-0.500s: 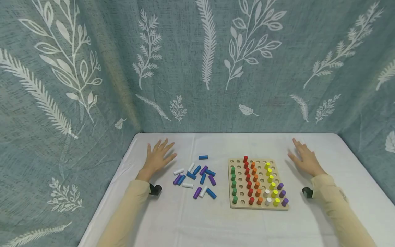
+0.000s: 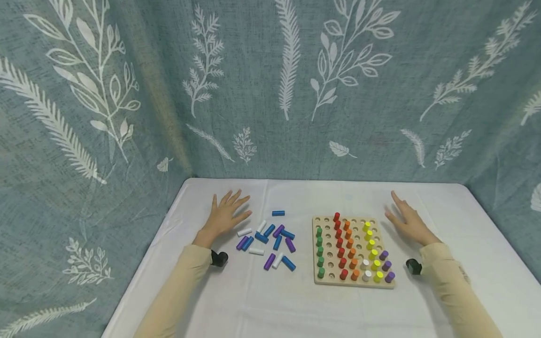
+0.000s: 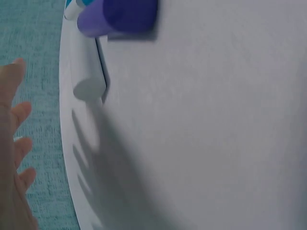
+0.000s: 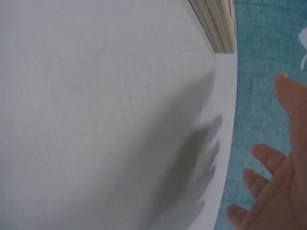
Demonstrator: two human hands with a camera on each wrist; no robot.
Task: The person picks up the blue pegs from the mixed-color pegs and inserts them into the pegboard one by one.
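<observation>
My left hand hovers with spread fingers over the table, left of a loose group of pegs. Nearest to it lie a white peg and a purple peg; the left wrist view shows a white peg and a purple peg close up. To the right of the wooden pegboard is my right hand, fingers extended and holding nothing. Green, red, orange, white, yellow and purple pegs stand in rows on the board. In the right wrist view, the board's edge shows at the top.
Several blue pegs, such as one blue peg at the back, lie among white and purple ones on the white-covered table. A teal curtain with white leaf patterns hangs behind the table and along its sides.
Both hands have moved inward: the left one to the right, closer to the loose pegs, and the right one to the left, closer to the board. The pegs and board stay put.
</observation>
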